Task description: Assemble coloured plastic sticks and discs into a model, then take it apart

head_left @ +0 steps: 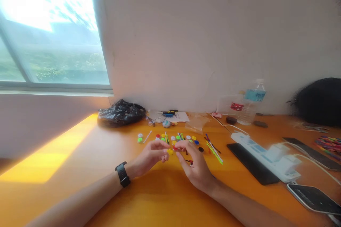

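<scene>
Yellow piece point(169, 151) and red piece point(175, 148) sit close together above the table point(149, 198). The left hand point(149, 156), a watch point(123, 174) at its wrist, has thumb and fingers narrowed on the yellow piece; the right hand point(195, 165) has thumb and forefinger narrowed at the red piece. Whether the 2 pieces touch, I cannot tell. Just beyond lie discs point(188, 137) of several colours, with 1 black disc point(200, 149) beside the right hand. Sticks point(214, 151) lie to its right; 1 white stick point(147, 137) slants at the far left, near a green disc point(140, 140).
</scene>
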A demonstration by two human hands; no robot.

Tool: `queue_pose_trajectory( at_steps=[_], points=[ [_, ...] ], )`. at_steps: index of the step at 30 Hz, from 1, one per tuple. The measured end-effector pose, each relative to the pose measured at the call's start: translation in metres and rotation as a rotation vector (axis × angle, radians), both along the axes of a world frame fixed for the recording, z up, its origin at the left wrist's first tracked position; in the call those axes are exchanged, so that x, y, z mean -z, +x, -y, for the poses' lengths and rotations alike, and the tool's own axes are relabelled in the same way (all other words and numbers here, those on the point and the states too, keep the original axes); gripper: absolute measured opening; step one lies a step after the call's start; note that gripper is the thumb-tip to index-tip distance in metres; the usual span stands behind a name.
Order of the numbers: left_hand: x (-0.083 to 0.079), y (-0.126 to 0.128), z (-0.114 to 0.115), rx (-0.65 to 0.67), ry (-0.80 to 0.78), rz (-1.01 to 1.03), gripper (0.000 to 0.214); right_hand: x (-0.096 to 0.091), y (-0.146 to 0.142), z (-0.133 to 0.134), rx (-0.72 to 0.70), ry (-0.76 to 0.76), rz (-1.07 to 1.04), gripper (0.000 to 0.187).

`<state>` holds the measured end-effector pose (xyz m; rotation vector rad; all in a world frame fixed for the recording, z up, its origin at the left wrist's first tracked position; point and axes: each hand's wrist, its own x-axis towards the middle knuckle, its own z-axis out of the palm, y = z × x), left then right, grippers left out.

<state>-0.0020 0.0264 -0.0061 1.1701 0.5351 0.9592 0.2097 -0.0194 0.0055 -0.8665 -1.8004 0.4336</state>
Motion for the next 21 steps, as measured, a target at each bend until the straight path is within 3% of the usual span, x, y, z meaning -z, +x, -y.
queue_pose_trajectory(
  at_steps=[5,7,15,21],
  points=[
    [-0.003,0.002,0.002,-0.116,0.041,-0.048,0.027,-0.002,0.000,0.001,-0.157,-0.673,-0.265,0.036],
    [-0.004,0.002,0.002,-0.131,0.061,-0.079,0.028,-0.003,0.001,-0.001,-0.191,-0.766,-0.344,0.038],
    [-0.009,0.004,0.009,-0.082,0.094,-0.132,0.031,0.002,0.003,-0.011,-0.092,-0.546,-0.323,0.039],
    [-0.009,0.005,0.014,-0.006,0.085,-0.148,0.035,0.005,0.005,-0.012,-0.109,-0.367,-0.112,0.028]
  ],
)
